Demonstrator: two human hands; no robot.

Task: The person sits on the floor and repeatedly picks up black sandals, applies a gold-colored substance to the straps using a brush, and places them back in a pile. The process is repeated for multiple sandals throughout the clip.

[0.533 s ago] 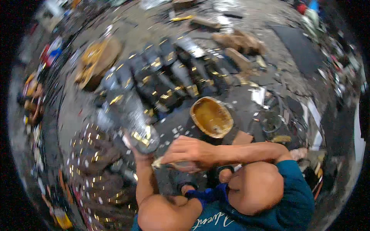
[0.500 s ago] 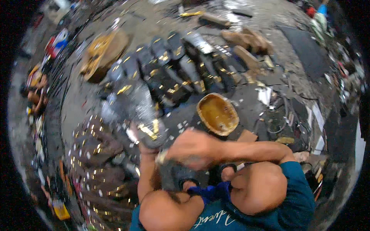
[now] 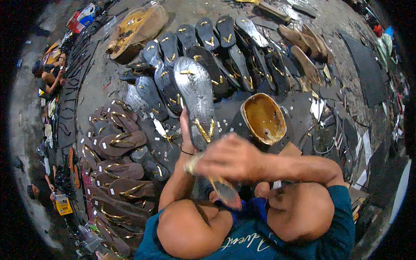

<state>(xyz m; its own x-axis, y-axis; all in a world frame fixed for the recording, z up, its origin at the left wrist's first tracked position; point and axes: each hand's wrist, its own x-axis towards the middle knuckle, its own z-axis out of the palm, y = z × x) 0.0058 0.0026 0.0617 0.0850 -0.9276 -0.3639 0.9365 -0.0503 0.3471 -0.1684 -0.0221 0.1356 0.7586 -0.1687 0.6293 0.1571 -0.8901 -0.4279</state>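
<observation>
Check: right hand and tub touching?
Apart. The head view shows dark ground between the right hand and the tub, which sits ahead of it.

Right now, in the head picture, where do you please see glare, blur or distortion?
Head view: strong whitish glare on the upper end of the dark sole in the left hand; head view: motion blur softens the right hand, while the brown sandals look fairly sharp; head view: fisheye bending toward the rim, with black corners.
</observation>
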